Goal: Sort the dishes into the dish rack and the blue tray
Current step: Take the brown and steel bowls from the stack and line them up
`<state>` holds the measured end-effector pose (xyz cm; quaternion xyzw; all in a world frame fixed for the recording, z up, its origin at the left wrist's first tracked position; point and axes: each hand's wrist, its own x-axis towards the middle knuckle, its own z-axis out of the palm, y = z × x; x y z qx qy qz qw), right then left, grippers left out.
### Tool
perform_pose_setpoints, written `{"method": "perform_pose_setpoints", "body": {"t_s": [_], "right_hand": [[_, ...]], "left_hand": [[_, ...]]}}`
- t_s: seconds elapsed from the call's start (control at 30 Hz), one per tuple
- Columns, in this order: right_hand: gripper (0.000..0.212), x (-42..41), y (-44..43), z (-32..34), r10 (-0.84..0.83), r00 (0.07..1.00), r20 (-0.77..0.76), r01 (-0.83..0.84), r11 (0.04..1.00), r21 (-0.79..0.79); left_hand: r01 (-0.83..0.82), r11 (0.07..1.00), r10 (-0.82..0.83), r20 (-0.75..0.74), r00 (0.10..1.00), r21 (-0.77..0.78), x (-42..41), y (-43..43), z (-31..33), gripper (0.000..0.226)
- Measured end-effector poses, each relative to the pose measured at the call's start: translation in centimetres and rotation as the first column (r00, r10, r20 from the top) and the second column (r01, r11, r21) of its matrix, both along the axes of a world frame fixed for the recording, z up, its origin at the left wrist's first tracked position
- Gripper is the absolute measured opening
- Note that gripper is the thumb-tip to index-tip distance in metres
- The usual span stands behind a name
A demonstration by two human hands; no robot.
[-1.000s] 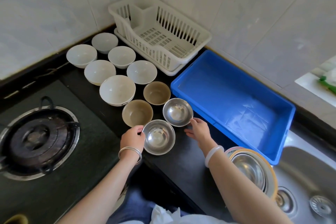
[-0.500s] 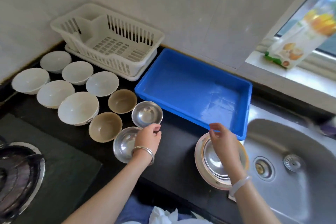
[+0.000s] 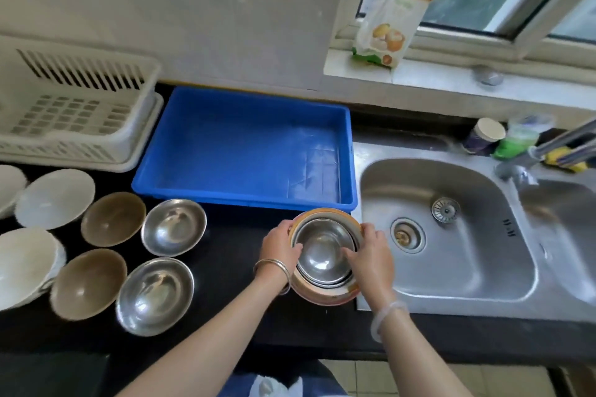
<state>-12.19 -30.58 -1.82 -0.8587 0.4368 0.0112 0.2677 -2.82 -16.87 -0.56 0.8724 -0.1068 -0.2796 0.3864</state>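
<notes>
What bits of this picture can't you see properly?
Head view:
Stack of bowls: count unclear; nested rims overlap, and the left hand and right hand cover its sides.
Dish rack: cut off by the left edge.
Tap: cut off by the right edge.
Packet: print too blurred to read.

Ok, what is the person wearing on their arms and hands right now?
No sleeves or gloves show: both forearms are bare. At the wrist of the left hand sit thin silver metal bangles, round and shiny. At the wrist of the right hand sits one thicker bangle, pale and translucent.
</notes>
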Motion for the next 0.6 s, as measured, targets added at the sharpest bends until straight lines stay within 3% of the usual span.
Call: {"method": "perform_pose_setpoints", "body": {"t_s": [0.17, 0.4, 0.6], "right_hand": [[0.031, -0.2, -0.4, 0.2, -0.005, 1.0, -0.012, 0.004, 0.998, -0.056], [0.035, -0.4, -0.5, 0.8, 0.036, 0.998, -0.054, -0.043, 0.991, -0.123], [0.018, -0.8, -0.4, 1.3, 0.002, 0.998, -0.067, -0.016, 0.978, -0.207]], "left_hand": [[0.009, 1.0, -0.009, 0.013, 1.0, 0.019, 0.0, 0.0, -0.5, 0.043], [0.013, 1.0, -0.013, 0.022, 1.0, 0.019, -0.2, 0.0, -0.9, 0.043], [0.03, 0.999, -0.03, 0.021, 0.999, 0.027, -0.1, 0.1, -1.2, 0.042]]}}
